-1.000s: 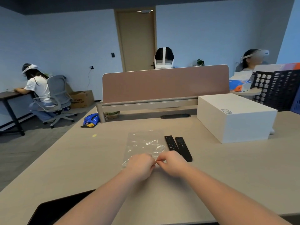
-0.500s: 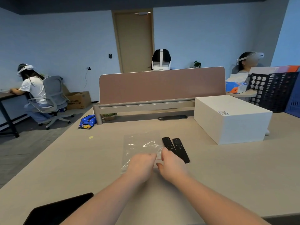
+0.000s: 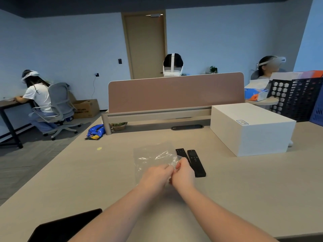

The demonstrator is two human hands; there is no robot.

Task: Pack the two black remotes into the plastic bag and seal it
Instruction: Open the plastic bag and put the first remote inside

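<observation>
Head view shows both hands meeting at the near edge of the plastic bag (image 3: 153, 155): the left hand (image 3: 154, 176) and right hand (image 3: 183, 175) each have fingers curled in a closed grip on the film, apparently working its mouth apart, though whether it is open yet I cannot tell. Thin, clear and crinkled, the bag lies mostly flat on the tabletop (image 3: 236, 180), catching glints of light. Such film likely clings to itself, so the layers could slip from the fingertips or stay stuck. Two black remotes (image 3: 195, 163) lie side by side just right of the bag, still outside it; the left one is partly hidden behind the right hand. Slim, hard, matte bars, they could be knocked askew by the right wrist. A smooth white box (image 3: 251, 130) stands well apart.
</observation>
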